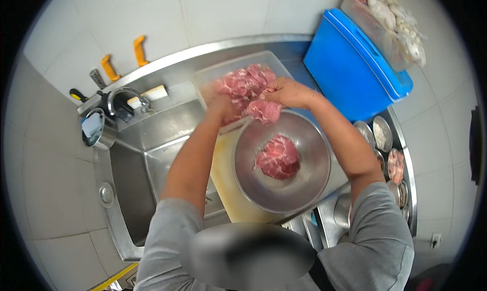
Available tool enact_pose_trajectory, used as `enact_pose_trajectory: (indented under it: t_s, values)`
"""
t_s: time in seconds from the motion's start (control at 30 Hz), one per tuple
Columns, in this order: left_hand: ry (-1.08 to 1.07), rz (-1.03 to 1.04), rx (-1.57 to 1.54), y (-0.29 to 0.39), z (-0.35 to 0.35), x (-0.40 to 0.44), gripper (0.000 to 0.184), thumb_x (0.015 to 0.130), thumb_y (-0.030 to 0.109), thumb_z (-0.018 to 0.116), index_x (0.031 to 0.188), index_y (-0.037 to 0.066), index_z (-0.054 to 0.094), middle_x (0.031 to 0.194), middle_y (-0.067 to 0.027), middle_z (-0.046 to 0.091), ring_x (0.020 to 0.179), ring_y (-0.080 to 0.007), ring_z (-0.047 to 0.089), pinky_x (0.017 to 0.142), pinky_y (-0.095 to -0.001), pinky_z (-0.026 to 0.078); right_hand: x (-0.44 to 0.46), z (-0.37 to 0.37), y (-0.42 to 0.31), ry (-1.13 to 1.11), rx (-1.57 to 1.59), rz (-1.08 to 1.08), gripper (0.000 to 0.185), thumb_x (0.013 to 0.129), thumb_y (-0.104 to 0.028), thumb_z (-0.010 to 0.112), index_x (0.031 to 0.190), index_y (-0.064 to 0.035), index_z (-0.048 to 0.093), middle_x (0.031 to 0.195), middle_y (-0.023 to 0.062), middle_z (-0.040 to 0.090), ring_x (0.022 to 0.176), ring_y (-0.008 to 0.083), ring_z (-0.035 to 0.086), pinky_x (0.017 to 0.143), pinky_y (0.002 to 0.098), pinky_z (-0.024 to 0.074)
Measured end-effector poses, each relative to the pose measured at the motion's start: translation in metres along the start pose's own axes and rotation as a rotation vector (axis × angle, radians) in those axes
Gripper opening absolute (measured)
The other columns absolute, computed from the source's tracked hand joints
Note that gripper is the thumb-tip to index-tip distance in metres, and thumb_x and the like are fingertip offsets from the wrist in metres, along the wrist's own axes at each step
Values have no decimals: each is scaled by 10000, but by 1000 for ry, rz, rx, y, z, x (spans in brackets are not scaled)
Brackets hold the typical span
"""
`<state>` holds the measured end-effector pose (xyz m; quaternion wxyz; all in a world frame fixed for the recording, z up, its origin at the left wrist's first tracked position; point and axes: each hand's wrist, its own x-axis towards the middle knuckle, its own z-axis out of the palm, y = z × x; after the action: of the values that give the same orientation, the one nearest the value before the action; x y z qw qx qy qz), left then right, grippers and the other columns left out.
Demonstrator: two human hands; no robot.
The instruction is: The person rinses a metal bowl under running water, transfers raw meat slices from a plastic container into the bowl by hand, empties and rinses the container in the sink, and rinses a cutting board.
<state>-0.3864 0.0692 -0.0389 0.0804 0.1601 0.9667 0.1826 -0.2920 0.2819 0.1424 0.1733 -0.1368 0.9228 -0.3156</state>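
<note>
A clear plastic tub (278,63) holds a pile of raw meat slices (248,80). My left hand (221,107) reaches into its near left side, against the meat; the hand is blurred and its fingers are hidden. My right hand (290,92) is closed, pinching a raw meat slice (265,111) that hangs at the tub's near edge, over the rim of a steel bowl (315,161). Inside the bowl lies a small heap of raw meat (279,158). The bowl rests on a yellowed white cutting board (225,179).
At left are a steel sink (129,174), a faucet (127,92) and a steel pot (104,134). Orange-handled knives (139,50) hang on the wall. A blue lidded box (350,65) stands at the right, beside small steel bowls (382,134) and a filled plastic container (378,32).
</note>
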Motion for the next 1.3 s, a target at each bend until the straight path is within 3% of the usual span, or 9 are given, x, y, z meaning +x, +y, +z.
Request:
enact_pose_trajectory:
  t_s: [0.17, 0.37, 0.47, 0.63, 0.83, 0.93, 1.03, 1.13, 1.3]
  values:
    - [-198, -195, 39, 35, -13, -12, 905, 618, 584, 803, 1268, -3, 574, 1309, -221, 560, 1228, -346, 533, 1007, -441, 444, -48, 27, 53, -373, 19, 100, 209, 860, -236, 691, 861, -27, 695, 707, 13, 619, 665, 104, 553, 618, 283, 465]
    - [-420, -342, -424, 13, -5, 14, 903, 645, 608, 792, 1319, 54, 557, 1391, -180, 504, 1229, -335, 520, 1006, -488, 419, -75, 52, 96, 148, 233, 60, 273, 837, -166, 694, 1058, -9, 663, 1004, 117, 696, 921, 197, 650, 831, 326, 506]
    - [-591, -293, -715, 21, -9, 14, 838, 678, 335, 856, 1368, 28, 493, 1484, -206, 371, 1248, -315, 486, 970, -556, 407, -98, 52, 84, 165, 323, 75, 254, 839, -124, 686, 1067, -14, 663, 1004, 108, 697, 929, 192, 648, 834, 326, 507]
    - [-396, -105, -480, 45, -52, -5, 672, 713, 148, 813, 1281, -55, 517, 1181, -201, 624, 1083, -264, 606, 858, -435, 513, -106, 56, 86, 170, 259, 78, 206, 862, -86, 676, 1051, -6, 666, 965, 75, 691, 899, 134, 632, 822, 294, 507]
    - [-46, -82, -1532, 35, -89, -26, 317, 885, 78, 662, 1189, 35, 583, 1052, -86, 675, 894, -182, 668, 761, -347, 562, -65, 48, 53, 272, 419, 27, 221, 886, -133, 658, 1075, -22, 674, 930, 57, 684, 876, 131, 622, 794, 286, 501]
    - [32, -18, -1788, 38, -71, -35, 315, 979, 232, 543, 1240, 56, 555, 1127, -93, 655, 970, -230, 654, 844, -394, 540, 12, 84, 36, 712, 577, -178, 241, 888, -150, 653, 1088, -16, 668, 933, 69, 674, 842, 151, 615, 754, 310, 499]
    - [84, -69, -2014, 45, -54, -51, 473, 998, 436, 453, 1305, 84, 525, 1244, -110, 609, 1146, -273, 579, 991, -457, 462, 48, 80, 2, 548, 757, -184, 283, 835, -213, 679, 973, 34, 677, 949, 176, 689, 877, 260, 661, 797, 385, 507]
    - [-2, -53, -1883, 39, -42, -58, 809, 871, 719, 447, 1395, 104, 448, 1383, -127, 501, 1280, -311, 467, 1074, -509, 364, 49, 74, -31, 560, 295, -138, 260, 811, -191, 672, 985, 2, 673, 940, 201, 675, 871, 328, 656, 798, 402, 505]
    - [-109, -139, -1994, 46, -52, -80, 813, 856, 726, 465, 1383, 106, 457, 1387, -117, 497, 1292, -311, 458, 1059, -554, 365, 59, 85, -45, 555, -67, -175, 214, 803, -180, 666, 948, -23, 682, 896, 225, 656, 847, 373, 634, 789, 412, 499]
